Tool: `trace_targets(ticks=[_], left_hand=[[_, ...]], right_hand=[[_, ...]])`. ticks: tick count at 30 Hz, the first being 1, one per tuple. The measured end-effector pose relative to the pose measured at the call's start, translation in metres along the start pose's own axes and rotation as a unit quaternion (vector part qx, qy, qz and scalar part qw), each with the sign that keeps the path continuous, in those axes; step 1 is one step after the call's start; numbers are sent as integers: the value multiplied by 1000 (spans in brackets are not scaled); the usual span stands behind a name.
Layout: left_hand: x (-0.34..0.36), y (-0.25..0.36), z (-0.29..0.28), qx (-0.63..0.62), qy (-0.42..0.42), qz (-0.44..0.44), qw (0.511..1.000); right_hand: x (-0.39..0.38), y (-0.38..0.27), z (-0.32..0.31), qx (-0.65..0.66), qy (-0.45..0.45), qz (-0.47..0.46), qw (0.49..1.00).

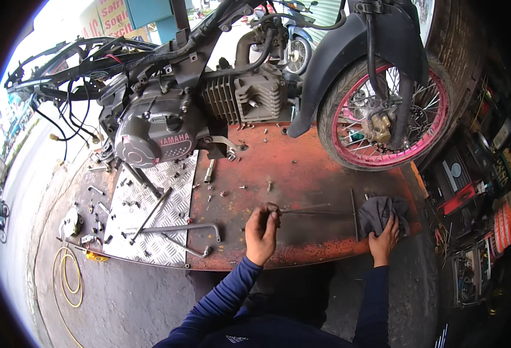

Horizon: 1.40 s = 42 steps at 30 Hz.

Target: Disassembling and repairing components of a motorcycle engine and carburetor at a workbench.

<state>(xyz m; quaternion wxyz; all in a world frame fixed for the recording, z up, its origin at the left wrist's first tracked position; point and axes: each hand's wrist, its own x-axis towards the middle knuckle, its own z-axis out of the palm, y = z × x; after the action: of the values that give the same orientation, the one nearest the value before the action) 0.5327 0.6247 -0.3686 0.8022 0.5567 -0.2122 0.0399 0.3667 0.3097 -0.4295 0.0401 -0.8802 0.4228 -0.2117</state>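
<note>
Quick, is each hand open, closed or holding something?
Left hand: closed, apparently pinching a thin dark metal rod.
Right hand: fingers spread, resting on a crumpled dark-grey cloth.

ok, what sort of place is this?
Probably a motorcycle repair shop: there's a partly stripped motorcycle with a grey metal engine, a long bent grey metal wrench, and a worn red work platform scattered with small metal fasteners.

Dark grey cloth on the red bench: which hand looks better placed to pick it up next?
Probably the right: the right hand rests on the dark grey cloth, fingers spread. The left hand is well off to the left, thumb and fingers pinched together.
</note>
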Motion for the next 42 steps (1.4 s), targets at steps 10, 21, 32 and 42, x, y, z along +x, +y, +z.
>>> trace_targets(ticks=[10,21,32,42], left_hand=[[-60,38,-30,157,-165,112,967],[15,80,-49,40,-2,16,999],[196,163,-28,325,7,268,907],[266,149,11,433,20,354,829]], right_hand=[[-137,-138,-80,598,-383,-120,693],[-129,-228,-68,493,-300,-303,758],[-8,-378,-119,601,-209,-282,718],[67,-407,-129,679,-242,-213,659]])
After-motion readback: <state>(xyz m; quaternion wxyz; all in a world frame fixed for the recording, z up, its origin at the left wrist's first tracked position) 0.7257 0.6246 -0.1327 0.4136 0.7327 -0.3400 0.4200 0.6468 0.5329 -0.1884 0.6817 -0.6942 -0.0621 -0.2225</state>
